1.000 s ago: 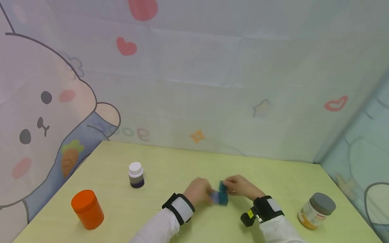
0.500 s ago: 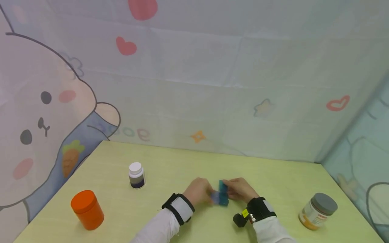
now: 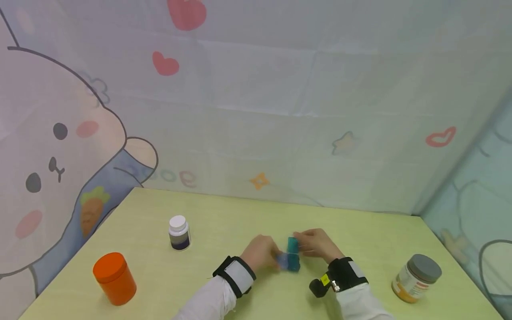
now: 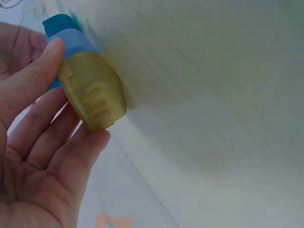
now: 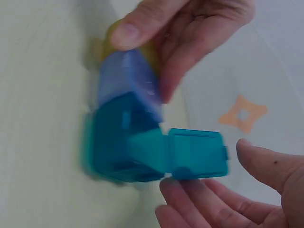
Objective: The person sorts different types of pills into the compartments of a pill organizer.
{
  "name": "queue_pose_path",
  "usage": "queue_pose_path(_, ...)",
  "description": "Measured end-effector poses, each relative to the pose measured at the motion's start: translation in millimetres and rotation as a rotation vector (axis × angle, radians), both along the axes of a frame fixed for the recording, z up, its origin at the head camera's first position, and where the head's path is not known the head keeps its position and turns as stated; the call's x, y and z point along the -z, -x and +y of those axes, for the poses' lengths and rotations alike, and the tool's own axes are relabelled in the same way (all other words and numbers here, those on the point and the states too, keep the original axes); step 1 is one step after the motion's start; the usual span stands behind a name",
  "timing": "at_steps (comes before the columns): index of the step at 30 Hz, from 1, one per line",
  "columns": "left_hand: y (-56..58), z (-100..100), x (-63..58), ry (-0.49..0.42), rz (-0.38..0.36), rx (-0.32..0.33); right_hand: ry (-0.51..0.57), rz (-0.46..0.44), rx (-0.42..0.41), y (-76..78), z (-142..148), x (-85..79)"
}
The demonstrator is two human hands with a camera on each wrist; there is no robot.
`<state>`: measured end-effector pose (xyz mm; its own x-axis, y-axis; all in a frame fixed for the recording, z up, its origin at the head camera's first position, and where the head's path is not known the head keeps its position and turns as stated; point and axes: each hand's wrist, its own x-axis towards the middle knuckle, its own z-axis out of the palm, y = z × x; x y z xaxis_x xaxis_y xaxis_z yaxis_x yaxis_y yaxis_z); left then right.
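Note:
A small pill organizer has joined compartments in yellow [image 4: 95,88], blue-violet [image 5: 126,78] and teal [image 5: 121,137]. My left hand [image 3: 261,254] grips it at the yellow end, thumb on one side and fingers on the other, low over the table. The teal compartment's lid [image 5: 197,153] stands swung out on its hinge, on the far side in the head view. Beside that lid is my right hand [image 3: 318,245]. Its thumb [image 5: 261,164] is apart from the lid's edge, while the fingers lie along the lid's underside, seemingly touching it. The compartment's inside cannot be made out.
On the pale yellow table [image 3: 224,218] an orange jar [image 3: 115,279] stands at front left. A white-capped bottle [image 3: 179,233] is behind it. A grey-lidded jar [image 3: 417,278] stands at right. A printed cloth [image 3: 256,89] hangs behind the table.
The right hand has shifted slightly around the teal lid, drawing nearer and then a little away, leaving more of the lid uncovered. The left hand and the organizer keep nearly the same place.

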<state>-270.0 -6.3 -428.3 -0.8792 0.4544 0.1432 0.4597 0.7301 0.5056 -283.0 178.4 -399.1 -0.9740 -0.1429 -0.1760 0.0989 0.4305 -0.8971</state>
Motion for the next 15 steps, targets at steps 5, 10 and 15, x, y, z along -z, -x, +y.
queue_pose_path(5,-0.9,-2.3,-1.9,-0.020,-0.046,-0.016,-0.089,0.216,0.113,-0.8,9.0,-23.8)
queue_pose_path(10,-0.2,-2.9,-3.2,-0.022,-0.056,-0.027,-0.225,0.528,0.233,25.4,44.6,-5.5)
queue_pose_path(15,0.6,-0.3,-2.0,-0.007,-0.033,-0.019,-0.265,0.533,0.292,9.3,79.6,-21.9)
